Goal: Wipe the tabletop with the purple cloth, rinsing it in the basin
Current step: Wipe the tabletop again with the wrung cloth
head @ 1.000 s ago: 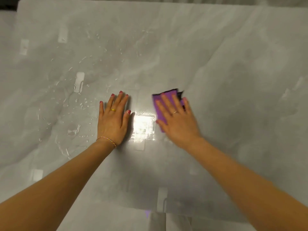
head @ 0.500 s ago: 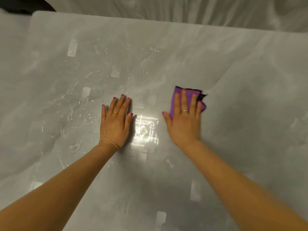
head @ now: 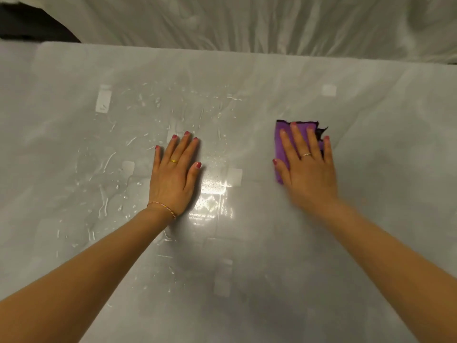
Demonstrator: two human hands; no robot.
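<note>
The folded purple cloth (head: 281, 144) lies flat on the glossy grey tabletop (head: 383, 134), right of centre. My right hand (head: 308, 167) presses down on it with fingers spread, covering most of it; only its left strip and far edge show. My left hand (head: 174, 174) rests flat on the table, palm down, fingers together, holding nothing. Water droplets and streaks (head: 106, 194) cover the surface left of and beyond my left hand. No basin is in view.
The table's far edge (head: 222, 52) runs across the top, with pale draped fabric (head: 247, 21) behind it. A bright light reflection (head: 212, 196) sits between my hands. A dark gap (head: 29, 23) shows at the top left.
My right hand has slid the cloth to the right and away from my left hand. The view has tilted up, showing the far edge and fabric. My left hand stays planted.
</note>
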